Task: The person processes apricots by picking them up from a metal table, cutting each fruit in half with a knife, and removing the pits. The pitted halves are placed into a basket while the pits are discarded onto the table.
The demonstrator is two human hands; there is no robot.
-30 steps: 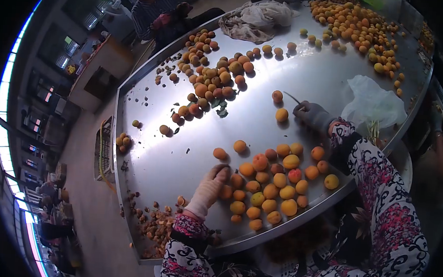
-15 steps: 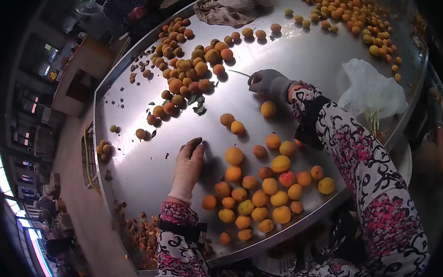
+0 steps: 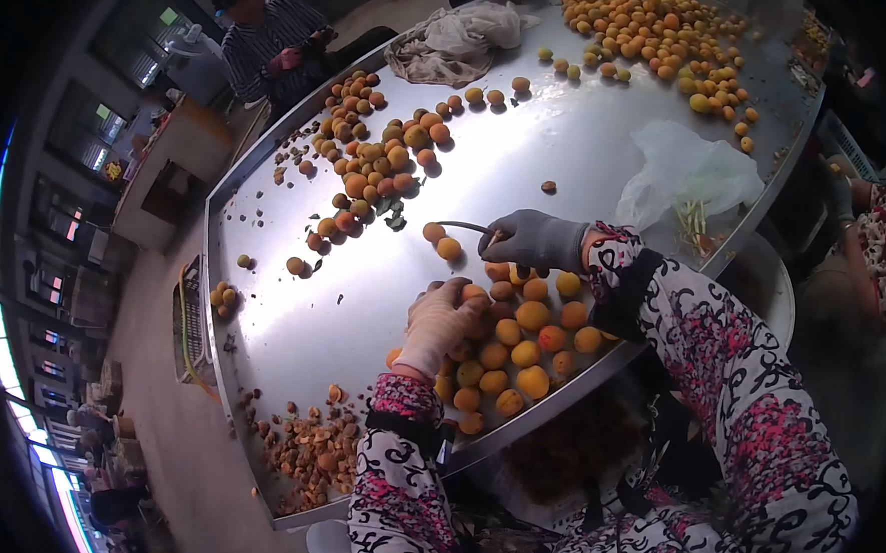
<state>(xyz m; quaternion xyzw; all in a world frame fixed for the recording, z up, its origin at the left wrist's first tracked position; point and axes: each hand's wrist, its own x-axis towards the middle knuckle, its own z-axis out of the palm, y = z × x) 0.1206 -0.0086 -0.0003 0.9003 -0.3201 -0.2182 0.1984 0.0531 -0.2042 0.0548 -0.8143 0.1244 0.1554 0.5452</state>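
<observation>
My left hand (image 3: 434, 328), in a pale glove, closes its fingers on an apricot (image 3: 475, 295) at the edge of the near group. In a dark grey glove, my right hand (image 3: 537, 241) grips a thin, curved tool (image 3: 458, 224) that points left; its exact kind I cannot make out. Two loose apricots (image 3: 448, 248) lie just below the tool's tip. Around and below both hands sit several more orange and yellow apricots (image 3: 525, 353), on the metal table (image 3: 530, 146). A small brown piece (image 3: 549, 186) rests above my right hand.
More apricots (image 3: 374, 158) lie across the table, with a large heap (image 3: 656, 32) at the far right. Brown pits and scraps (image 3: 304, 449) cover the near left corner. A clear plastic bag (image 3: 684, 174) and a crumpled cloth (image 3: 455, 42) lie there too. Another person (image 3: 275, 42) stands beyond the far edge.
My left hand has moved right and taken hold of an apricot. My right hand has come down nearer to it with the tool. The view has shifted, and the small brown piece now shows.
</observation>
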